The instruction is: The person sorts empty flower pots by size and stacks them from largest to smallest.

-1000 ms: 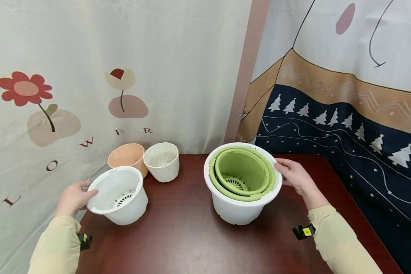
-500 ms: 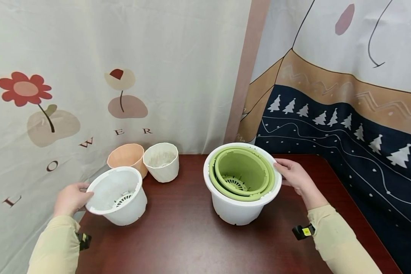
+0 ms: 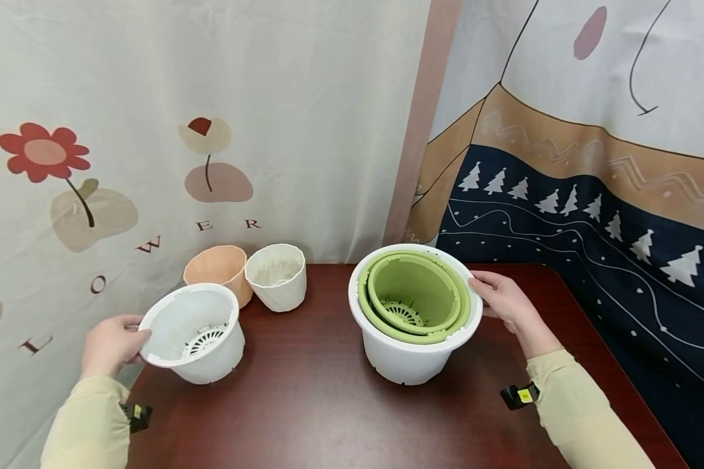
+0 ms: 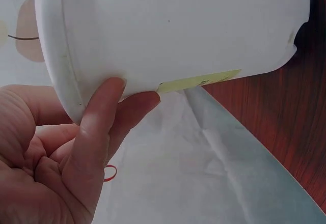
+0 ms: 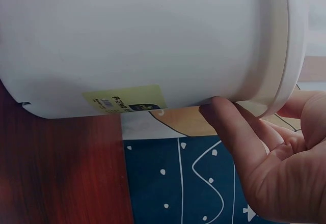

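My left hand (image 3: 111, 345) pinches the rim of a white flower pot (image 3: 220, 352) at the left of the table, thumb on the rim and fingers beneath it. In the left wrist view the fingertips (image 4: 107, 94) press the outer wall under the lip. On the right, my right hand (image 3: 504, 301) grips the rim of a larger white flower pot (image 3: 407, 365). Two green pots (image 3: 422, 286) sit nested inside that one. The right wrist view shows fingers against its wall, near a yellow label (image 5: 125, 99).
An orange pot (image 3: 214, 264) and a cream pot (image 3: 284, 293) stand at the back left, close behind the smaller white pot. The dark red wooden table (image 3: 322, 410) meets a printed curtain (image 3: 328, 130) at its back edge.
My left hand and the smaller white pot have shifted slightly left, and the pot's slotted base shows more. My right hand and the larger pot have stayed in place.
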A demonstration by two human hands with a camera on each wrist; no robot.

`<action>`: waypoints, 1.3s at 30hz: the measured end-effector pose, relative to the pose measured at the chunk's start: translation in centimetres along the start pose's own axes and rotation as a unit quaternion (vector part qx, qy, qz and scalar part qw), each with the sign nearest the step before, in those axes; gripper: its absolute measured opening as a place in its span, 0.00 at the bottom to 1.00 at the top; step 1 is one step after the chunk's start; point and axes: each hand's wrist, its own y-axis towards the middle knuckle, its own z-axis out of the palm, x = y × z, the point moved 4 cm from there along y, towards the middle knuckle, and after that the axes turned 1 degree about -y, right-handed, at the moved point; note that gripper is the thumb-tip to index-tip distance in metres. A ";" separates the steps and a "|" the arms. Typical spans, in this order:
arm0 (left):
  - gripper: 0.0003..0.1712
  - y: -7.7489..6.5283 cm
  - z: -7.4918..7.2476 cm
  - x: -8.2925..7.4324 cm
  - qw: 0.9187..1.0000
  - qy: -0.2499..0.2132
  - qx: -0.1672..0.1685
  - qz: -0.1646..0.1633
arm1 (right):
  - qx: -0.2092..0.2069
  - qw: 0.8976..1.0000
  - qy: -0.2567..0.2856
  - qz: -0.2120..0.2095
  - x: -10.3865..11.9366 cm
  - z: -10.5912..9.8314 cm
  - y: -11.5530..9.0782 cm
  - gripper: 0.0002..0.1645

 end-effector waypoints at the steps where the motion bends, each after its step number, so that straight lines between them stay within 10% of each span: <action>1: 0.26 -0.1 -0.1 0.0 1.000 0.000 -0.002 0.002 | 0.000 1.000 0.001 0.000 0.0 0.0 0.0 0.31; 16: 0.26 -1.2 -1.4 -1.5 0.999 -0.029 -0.020 0.032 | 0.001 1.000 0.013 -0.001 -0.2 -0.1 0.0 0.32; 39: 0.27 -2.8 -2.4 -7.9 0.994 -0.045 -0.014 0.094 | -0.002 1.000 0.009 0.005 0.0 -0.1 0.0 0.30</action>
